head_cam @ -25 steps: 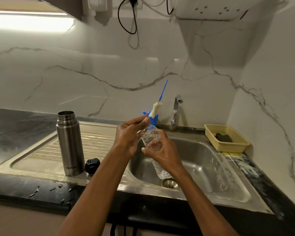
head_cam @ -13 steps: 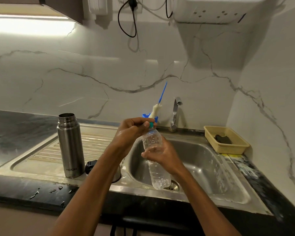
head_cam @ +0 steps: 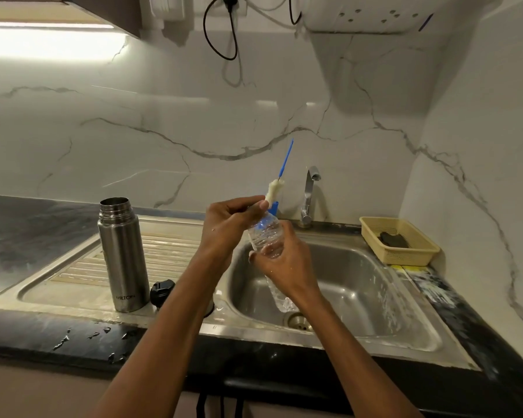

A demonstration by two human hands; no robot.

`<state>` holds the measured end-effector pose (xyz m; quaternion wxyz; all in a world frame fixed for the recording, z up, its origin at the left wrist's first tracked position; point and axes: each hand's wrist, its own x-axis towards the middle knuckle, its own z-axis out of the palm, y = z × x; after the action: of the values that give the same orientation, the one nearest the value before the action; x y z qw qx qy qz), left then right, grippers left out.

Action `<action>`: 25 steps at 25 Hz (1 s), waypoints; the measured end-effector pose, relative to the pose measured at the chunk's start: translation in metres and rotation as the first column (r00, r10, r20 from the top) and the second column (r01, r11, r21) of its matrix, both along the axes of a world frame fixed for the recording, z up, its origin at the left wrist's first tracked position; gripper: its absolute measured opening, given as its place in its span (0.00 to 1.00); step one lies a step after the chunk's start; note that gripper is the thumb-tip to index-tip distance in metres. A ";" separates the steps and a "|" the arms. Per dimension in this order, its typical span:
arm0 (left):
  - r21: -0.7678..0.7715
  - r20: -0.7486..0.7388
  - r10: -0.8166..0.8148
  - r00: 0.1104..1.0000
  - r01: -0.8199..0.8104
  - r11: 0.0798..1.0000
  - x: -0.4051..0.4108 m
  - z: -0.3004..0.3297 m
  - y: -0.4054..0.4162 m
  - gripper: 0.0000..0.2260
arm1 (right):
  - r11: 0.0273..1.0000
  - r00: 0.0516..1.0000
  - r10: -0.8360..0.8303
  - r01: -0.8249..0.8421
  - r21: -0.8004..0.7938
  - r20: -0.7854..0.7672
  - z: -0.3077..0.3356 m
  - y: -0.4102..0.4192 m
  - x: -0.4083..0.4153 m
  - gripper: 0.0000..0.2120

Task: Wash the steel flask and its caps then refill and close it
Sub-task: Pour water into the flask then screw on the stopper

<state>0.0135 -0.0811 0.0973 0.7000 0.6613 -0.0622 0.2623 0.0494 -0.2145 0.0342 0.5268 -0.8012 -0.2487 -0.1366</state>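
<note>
Steel flask (head_cam: 122,257): stood upright and uncapped on the ribbed drainboard (head_cam: 73,276) to the left of the sink basin (head_cam: 360,285), touched by neither hand. Black cap (head_cam: 162,292): laid on the drainboard just beside the flask's base, partly hidden behind the left forearm. Clear plastic bottle (head_cam: 266,236): held tilted over the basin, neck up and to the rear, lower end seen near the drain (head_cam: 299,321). Right hand (head_cam: 284,267): wrapped around the bottle's middle, fingers curled in a firm grasp. Left hand (head_cam: 230,224): raised at the bottle's neck, fingertips pinched over its mouth; what is pinched there cannot be told. Bottle brush (head_cam: 277,188): blue handle and white bristle head seen standing behind the hands, in front of the marble wall. Tap (head_cam: 310,194): mounted at the back edge of the sink. Yellow basket (head_cam: 405,254): set on the counter to the right of the basin, with a dark scrub pad (head_cam: 393,239) lying inside. Water droplets are scattered on the black counter edge (head_cam: 73,336) in front of the flask
</note>
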 end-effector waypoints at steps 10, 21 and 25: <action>-0.109 -0.021 -0.330 0.944 0.326 0.939 -0.004 -0.011 0.014 0.13 | 0.718 0.608 0.693 -0.530 0.451 -0.387 -0.005 -0.023 -0.001 0.22; 0.182 0.047 -0.013 0.999 0.005 0.983 0.001 -0.005 0.057 0.15 | 0.833 0.934 0.281 -0.352 -0.427 -0.222 0.016 0.003 0.042 0.37; 0.420 -0.005 0.231 0.973 -0.208 0.883 0.025 -0.026 0.093 0.24 | 0.887 0.993 0.097 -0.120 -0.446 -0.074 0.032 0.034 0.081 0.38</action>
<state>0.0390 0.0116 0.0709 0.5098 0.8052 -0.0222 0.3021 0.1304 -0.1804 0.0658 0.3405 -0.8892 -0.3045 -0.0258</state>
